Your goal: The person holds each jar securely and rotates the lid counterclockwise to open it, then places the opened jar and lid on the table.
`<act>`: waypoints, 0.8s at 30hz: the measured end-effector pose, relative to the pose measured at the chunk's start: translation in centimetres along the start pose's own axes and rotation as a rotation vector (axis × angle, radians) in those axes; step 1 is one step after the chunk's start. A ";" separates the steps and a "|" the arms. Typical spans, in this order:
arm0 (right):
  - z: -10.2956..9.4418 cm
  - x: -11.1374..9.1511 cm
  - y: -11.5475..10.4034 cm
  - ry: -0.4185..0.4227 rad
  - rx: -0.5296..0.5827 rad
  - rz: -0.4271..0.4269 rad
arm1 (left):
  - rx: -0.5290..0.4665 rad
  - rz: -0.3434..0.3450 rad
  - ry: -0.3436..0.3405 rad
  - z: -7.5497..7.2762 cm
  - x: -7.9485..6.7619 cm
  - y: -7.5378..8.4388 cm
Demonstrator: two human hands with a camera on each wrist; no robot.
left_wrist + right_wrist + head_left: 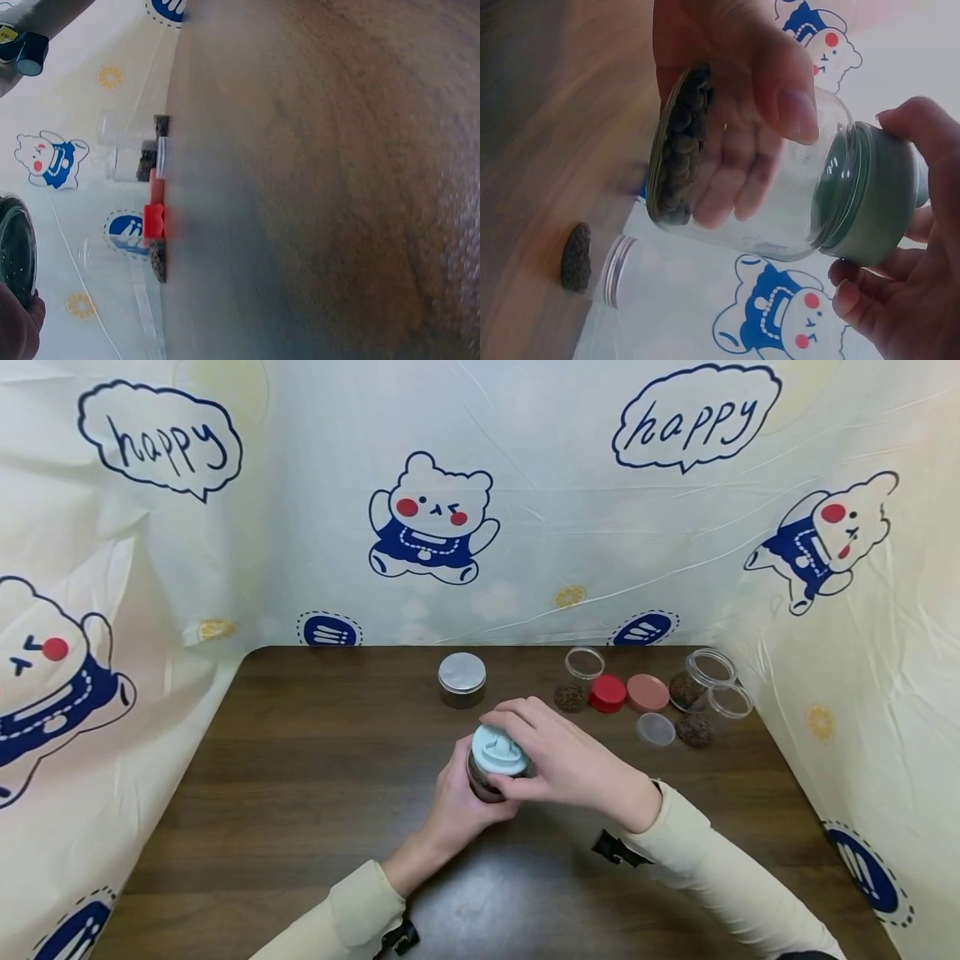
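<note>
My left hand [461, 793] grips a clear glass jar [787, 225], its thumb on one side and fingers around the other. Dark round beans or pellets [681, 150] lie in a layer at the jar's bottom. With thumb and fingers, my right hand [570, 756] holds the light blue-green lid [498, 752], which sits on the jar's mouth and has a raised shape on top. Both hands hold the jar over the middle of the table. In the left wrist view only the jar's dark round base [16, 247] shows, at the left edge.
Behind the hands stands a jar with a silver lid [462, 672]. At the back right are lidless clear jars with dark contents [572, 697], a red lid [607, 693], a pink lid [648, 693] and a clear lid [656, 730]. Printed cloth [525, 410] surrounds the brown table [300, 793].
</note>
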State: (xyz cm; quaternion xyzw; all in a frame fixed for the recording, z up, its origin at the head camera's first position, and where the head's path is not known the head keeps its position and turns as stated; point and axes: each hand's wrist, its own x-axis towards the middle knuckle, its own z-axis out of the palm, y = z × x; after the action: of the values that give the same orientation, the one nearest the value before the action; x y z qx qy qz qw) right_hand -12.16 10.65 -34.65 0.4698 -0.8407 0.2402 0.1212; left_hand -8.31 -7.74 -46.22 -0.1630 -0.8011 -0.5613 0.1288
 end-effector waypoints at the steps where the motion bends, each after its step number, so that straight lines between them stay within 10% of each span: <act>1: 0.0 0.0 0.0 -0.001 -0.002 0.002 | 0.004 0.005 0.004 0.0 0.0 0.0; 24: -0.1 0.1 0.3 -0.052 0.035 0.069 | 0.019 0.034 0.016 0.0 0.0 -0.1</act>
State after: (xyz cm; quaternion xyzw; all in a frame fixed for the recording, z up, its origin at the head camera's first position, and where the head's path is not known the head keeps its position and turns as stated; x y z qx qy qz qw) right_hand -12.50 10.76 -34.58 0.4487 -0.8549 0.2466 0.0829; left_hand -8.40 -7.76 -46.32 -0.1711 -0.8025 -0.5525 0.1463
